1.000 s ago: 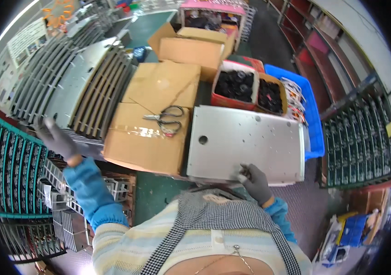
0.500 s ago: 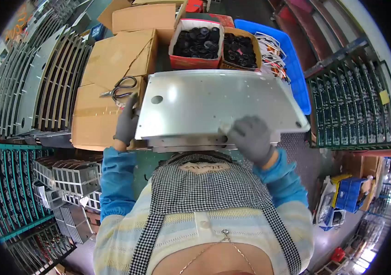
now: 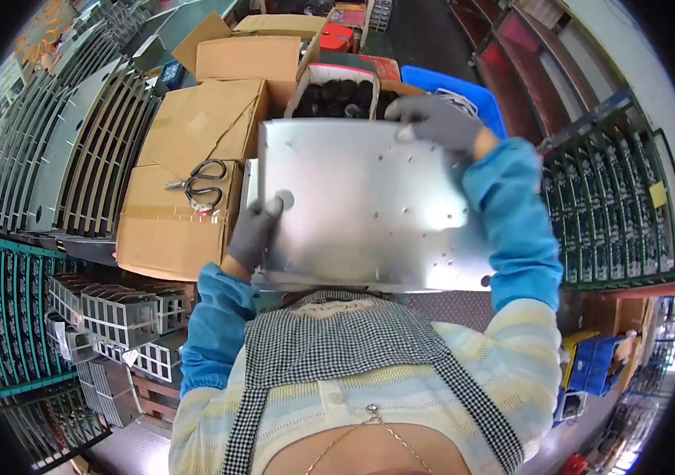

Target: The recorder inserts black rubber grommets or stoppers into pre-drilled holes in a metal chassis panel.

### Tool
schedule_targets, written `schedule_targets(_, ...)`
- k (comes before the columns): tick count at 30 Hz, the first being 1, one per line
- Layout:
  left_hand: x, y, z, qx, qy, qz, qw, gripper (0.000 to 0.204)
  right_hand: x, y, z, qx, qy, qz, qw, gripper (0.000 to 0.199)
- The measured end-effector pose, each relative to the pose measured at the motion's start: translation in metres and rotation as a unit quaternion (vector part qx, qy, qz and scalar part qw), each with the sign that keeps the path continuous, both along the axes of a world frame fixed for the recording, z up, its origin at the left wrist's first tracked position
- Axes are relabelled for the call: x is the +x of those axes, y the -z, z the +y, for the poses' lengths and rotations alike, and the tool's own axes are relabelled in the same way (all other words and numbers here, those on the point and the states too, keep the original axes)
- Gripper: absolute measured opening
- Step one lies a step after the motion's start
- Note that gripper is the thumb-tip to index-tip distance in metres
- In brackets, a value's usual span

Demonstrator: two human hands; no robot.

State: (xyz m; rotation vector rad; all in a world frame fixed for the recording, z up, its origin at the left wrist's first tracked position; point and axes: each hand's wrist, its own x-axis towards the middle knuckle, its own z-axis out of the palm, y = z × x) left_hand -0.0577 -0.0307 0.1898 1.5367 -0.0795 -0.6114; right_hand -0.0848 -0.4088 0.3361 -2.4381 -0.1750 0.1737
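Observation:
A flat silver sheet-metal panel [image 3: 353, 210] with small holes lies in front of my chest, another pale metal edge showing just beneath it on the left. My left hand [image 3: 254, 232], in a grey glove, is closed on the panel's left edge, its thumb on top near the large round hole. At the far edge, towards the right, my gloved right hand [image 3: 440, 125] grips the same panel, thumb on the upper face and fingers partly hidden. Black-handled scissors [image 3: 204, 184] rest on a cardboard box [image 3: 167, 214] left of the panel.
Beyond the panel stand a box of black round parts [image 3: 339, 96] and a blue bin [image 3: 464, 89]. Slatted metal parts [image 3: 88, 150] stack up on the left. Racks of green circuit boards [image 3: 611, 210] flank the right side; teal racks [image 3: 17, 309] stand at left.
My right hand has gone from the panel's near edge to its far edge. The left hand has come closer onto the left edge, and the panel has shifted nearer and turned.

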Motion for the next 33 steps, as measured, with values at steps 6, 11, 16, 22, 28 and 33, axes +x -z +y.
schedule_targets(6,0.016,0.035,0.009,0.113,0.045,0.057,0.991,0.059,0.062,0.139,-0.027,-0.037,-0.051,0.078,0.995,0.041)
schedule_targets(11,0.017,0.025,0.011,0.155,0.007,0.013,0.988,0.059,0.141,0.127,-0.002,-0.054,0.020,-0.143,0.988,0.032)
schedule_targets(16,0.020,0.023,-0.001,0.243,0.036,0.010,0.969,0.057,0.194,0.189,0.012,-0.478,0.110,-0.019,0.871,0.029)
schedule_targets(22,0.010,0.029,0.011,0.181,-0.002,0.019,0.983,0.052,0.190,0.193,0.030,-0.439,0.111,0.010,0.892,0.024)
schedule_targets(28,0.016,0.034,0.010,0.136,-0.013,0.034,0.990,0.049,0.145,0.133,0.081,-0.031,0.013,-0.268,0.963,0.016)
schedule_targets(33,0.021,0.046,0.008,0.194,-0.026,-0.048,0.979,0.046,0.066,0.171,0.176,-0.074,-0.066,-0.270,0.958,0.014)
